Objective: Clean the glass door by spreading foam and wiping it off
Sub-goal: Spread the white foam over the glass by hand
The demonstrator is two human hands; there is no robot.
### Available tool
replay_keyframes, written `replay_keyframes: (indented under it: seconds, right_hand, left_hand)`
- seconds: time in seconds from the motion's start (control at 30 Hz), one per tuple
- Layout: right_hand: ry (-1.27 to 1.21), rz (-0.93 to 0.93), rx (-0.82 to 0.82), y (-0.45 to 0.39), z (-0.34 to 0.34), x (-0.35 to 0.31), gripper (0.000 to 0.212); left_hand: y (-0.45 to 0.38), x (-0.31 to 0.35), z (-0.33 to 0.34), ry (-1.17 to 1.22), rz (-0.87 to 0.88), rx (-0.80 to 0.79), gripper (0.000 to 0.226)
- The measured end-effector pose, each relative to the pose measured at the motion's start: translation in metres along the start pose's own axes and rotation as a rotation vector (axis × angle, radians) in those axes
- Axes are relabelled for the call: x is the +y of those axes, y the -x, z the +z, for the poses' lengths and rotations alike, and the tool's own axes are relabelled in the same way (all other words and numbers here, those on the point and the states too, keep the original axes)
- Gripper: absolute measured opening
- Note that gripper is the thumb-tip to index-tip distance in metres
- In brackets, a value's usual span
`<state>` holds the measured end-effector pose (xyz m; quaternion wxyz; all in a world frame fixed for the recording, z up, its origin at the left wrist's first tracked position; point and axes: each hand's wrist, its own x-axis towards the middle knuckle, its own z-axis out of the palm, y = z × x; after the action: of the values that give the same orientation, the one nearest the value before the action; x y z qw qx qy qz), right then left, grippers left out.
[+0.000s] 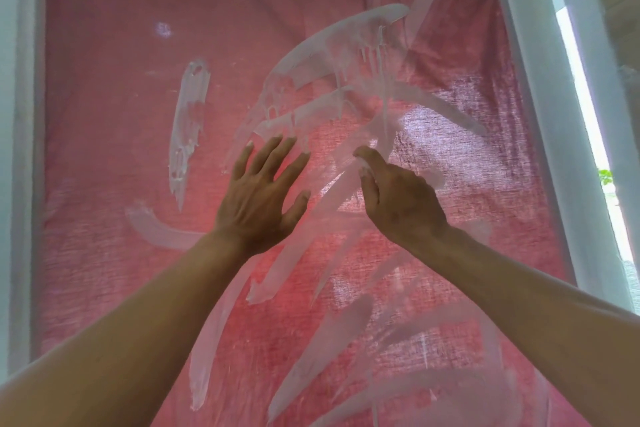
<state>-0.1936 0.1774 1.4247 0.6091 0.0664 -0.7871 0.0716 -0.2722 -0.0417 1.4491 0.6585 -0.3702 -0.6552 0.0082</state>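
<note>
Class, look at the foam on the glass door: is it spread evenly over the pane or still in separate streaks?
Separate streaks. The foam lies in white arcs with bare glass door between them.

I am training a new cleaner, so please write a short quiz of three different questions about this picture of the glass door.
1. True or false: the left hand has its fingers spread and straight.
2. Which hand has curled fingers in a foam streak? A) left B) right
3. What colour is the cloth behind the glass?

Key: 1 true. 2 B, the right hand; whether it holds anything cannot be told. 3 pink-red.
</note>
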Motion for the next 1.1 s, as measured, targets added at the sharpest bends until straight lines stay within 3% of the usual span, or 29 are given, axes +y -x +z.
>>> replay_keyframes:
  seconds: [0.43, 0.9, 1.1]
  right_hand:
    - [0.037, 0.078, -0.125, 0.035, 0.006, -0.026, 0.027]
    - [-0.036, 0.194, 0.023, -0.026, 0.001, -0.034, 0.030]
    - [-0.034, 0.085, -0.077, -0.007, 0.009, -0.058, 0.021]
  left_hand:
    - [0.042, -0.009, 0.001, -0.045, 0.031, -0.018, 0.066]
    - [0.054, -0.022, -0.004, -0.043, 0.009, -0.064, 0.069]
    - [0.063, -0.024, -0.005, -0.031, 0.011, -0.046, 0.070]
